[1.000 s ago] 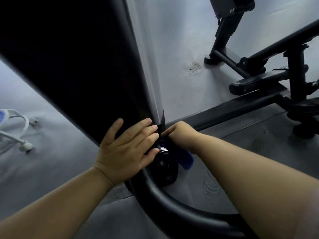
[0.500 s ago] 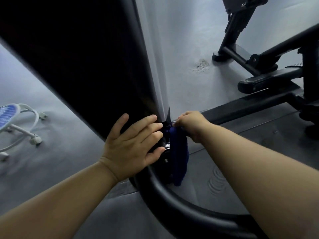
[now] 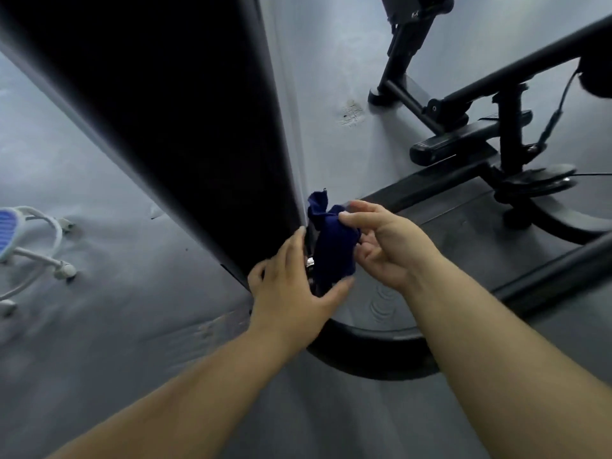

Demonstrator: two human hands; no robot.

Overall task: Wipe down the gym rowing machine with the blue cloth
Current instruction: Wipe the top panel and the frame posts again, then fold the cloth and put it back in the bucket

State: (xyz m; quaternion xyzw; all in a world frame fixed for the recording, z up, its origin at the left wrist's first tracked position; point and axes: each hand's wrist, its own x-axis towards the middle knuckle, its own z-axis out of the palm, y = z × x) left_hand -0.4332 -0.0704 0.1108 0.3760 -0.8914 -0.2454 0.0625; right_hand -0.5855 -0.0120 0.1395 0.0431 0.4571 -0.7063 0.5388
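The rowing machine's wide black beam slants down from the upper left to a joint near the middle, where a curved black foot tube runs along the floor. A dark blue cloth is bunched against that joint. My right hand pinches the cloth at its upper right, thumb over the top. My left hand lies flat against the beam's lower end, its straight fingers touching the cloth's left and lower edge. A small metal fitting shows between the hand and the cloth.
Another black exercise machine with pedals and a frame stands at the upper right. A white wheeled base with a blue pad sits at the left edge. Grey rubber floor lies all around.
My right hand has lifted and turned palm-in, bunching the cloth higher against the joint. My left hand slid off the beam's face toward the cloth. The view shifted slightly.
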